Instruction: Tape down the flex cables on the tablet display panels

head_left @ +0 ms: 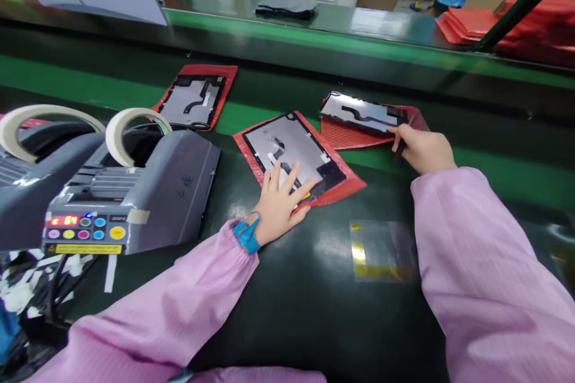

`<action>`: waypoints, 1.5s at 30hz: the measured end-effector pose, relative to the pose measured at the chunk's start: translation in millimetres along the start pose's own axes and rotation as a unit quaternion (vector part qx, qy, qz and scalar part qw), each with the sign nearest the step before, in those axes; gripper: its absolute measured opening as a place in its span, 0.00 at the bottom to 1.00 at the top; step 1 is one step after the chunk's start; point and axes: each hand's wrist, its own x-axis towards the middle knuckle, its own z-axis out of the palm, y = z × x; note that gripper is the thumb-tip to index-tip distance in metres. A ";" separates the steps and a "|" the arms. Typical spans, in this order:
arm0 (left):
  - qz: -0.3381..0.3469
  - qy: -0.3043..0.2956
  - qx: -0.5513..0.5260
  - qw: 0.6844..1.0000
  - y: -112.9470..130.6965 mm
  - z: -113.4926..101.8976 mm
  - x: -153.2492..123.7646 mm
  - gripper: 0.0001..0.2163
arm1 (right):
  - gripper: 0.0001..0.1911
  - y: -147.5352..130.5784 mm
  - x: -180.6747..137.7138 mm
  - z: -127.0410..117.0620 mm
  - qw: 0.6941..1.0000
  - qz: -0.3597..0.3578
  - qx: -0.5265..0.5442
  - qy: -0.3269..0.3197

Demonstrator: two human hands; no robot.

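Observation:
My left hand (279,203), a blue strap at its wrist, lies with fingers spread over the lower edge of a grey, black-edged screen panel (291,140). That panel rests on a red bubble-wrap bag (354,184) and carries a dark ribbon cable. My right hand (424,146) is closed on the right end of another screen panel (354,109), which is tilted up over its own red bubble-wrap bag (345,137). A thin dark tool, its kind unclear, also sticks out below the right fingers. Part of the first panel is hidden under my left hand.
A third screen panel (191,99) lies on a red bag at the back left. Two tape dispensers, the nearer one (175,185) with a lit display, stand left. A clear sheet with yellow tape (381,251) lies in front. Red bags (467,24) are stacked on the back ledge.

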 end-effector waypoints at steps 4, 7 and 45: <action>-0.125 0.081 -0.185 0.971 1.3 12.4 80.6 0.27 | 0.05 -10.3 21.9 -30.3 0.996 0.052 -0.010 0.076; -0.127 0.114 -0.264 0.949 5.6 19.6 134.6 0.30 | 0.07 -34.9 35.2 -51.7 0.984 0.108 -0.003 0.142; -0.399 -0.164 -0.720 0.544 19.6 -29.5 -44.9 0.11 | 0.18 -120.9 -199.3 -37.4 0.919 0.214 0.330 -0.019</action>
